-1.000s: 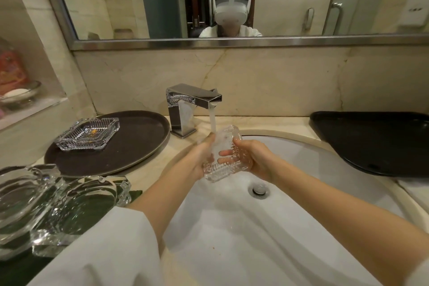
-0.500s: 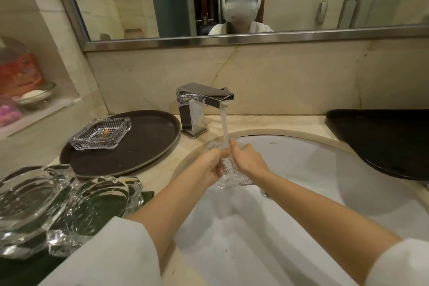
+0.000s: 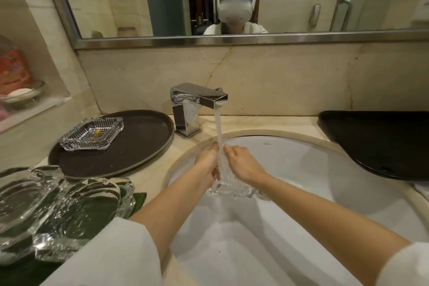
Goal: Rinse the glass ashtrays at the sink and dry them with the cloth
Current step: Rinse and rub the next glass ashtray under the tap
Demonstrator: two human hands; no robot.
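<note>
A ribbed glass ashtray (image 3: pixel 228 181) stands on edge over the white sink (image 3: pixel 301 169), under the water running from the chrome tap (image 3: pixel 197 104). My left hand (image 3: pixel 207 161) grips its left side and my right hand (image 3: pixel 243 165) grips its right side. A second ribbed glass ashtray (image 3: pixel 92 133), with orange specks inside, sits on the round dark tray (image 3: pixel 139 146) left of the tap. No cloth is plainly in view.
Two large clear glass dishes (image 3: pixel 58 211) lie on a dark green mat (image 3: pixel 139 199) at the near left. A black tray (image 3: pixel 383 144) sits right of the sink. A wall niche on the left holds a soap dish (image 3: pixel 22 94). A mirror hangs above.
The ashtray has turned from flat-facing to edge-on under the stream, and both hands have closed in around it. The camera has shifted left and down a little.
</note>
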